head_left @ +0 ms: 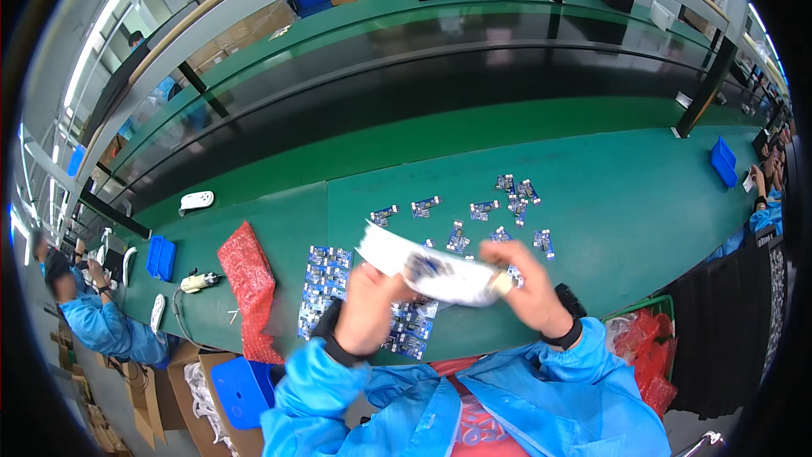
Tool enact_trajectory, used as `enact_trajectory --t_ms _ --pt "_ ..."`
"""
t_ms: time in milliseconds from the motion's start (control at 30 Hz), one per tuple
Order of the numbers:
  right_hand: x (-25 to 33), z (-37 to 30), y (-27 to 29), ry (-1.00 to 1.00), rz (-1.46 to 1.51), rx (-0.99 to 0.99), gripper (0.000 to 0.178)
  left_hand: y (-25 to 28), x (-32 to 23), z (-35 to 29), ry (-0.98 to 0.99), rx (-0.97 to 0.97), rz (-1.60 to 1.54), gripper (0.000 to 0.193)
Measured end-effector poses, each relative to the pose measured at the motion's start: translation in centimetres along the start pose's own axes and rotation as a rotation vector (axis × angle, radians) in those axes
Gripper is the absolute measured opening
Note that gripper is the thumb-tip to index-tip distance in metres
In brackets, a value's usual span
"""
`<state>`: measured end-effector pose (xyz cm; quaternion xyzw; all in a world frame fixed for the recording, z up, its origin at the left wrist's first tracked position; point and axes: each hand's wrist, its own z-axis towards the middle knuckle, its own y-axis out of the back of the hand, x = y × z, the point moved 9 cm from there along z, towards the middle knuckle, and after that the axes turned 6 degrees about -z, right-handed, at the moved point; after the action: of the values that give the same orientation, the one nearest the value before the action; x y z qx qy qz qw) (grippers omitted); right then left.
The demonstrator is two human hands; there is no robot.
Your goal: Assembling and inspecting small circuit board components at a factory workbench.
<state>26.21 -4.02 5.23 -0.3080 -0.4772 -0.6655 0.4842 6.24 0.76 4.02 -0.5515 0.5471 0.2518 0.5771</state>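
In the head view, a white elongated piece (pixel 393 256) is held just above the desk (pixel 584 195), in front of the chest, and is blurred. Its left part is grasped by the fingers of the left hand (pixel 370 306), and its right end is pinched in the fingers of the right hand (pixel 529 292), where a small pale yellowish patch is seen. A dark blue patch, judged to be a circuit board, is seen on the piece; whether it is fixed there cannot be told. The handling of this one piece is therefore judged to be partway through. Beyond the hands, many loose circuit boards (pixel 458 239) are spread over the desk, and more are packed in a block of boards (pixel 323 283) beside the left hand; none of these is seen joined to a white part. A white handle-shaped shell (pixel 196 200) is lying farther left, and a corded white tool (pixel 200 282) is resting near the red bubble-wrap bag (pixel 247 288), touched by neither hand.
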Motion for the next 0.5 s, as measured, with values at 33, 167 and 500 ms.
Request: enact_trajectory --t_ms 33,167,500 --pt "-1.6 0.2 1.9 -0.063 0.005 -0.109 0.035 -0.8 -3.1 2.1 -0.057 0.005 -0.004 0.032" --pt "-5.5 0.5 3.8 -0.198 0.026 -0.192 0.024 6.8 -6.6 14.0 -0.117 -0.056 -0.143 0.033" --pt "-2.6 -0.7 -2.9 -0.082 -0.228 0.234 0.021 15.8 1.1 35.8 -0.055 -0.289 -0.559 0.029"
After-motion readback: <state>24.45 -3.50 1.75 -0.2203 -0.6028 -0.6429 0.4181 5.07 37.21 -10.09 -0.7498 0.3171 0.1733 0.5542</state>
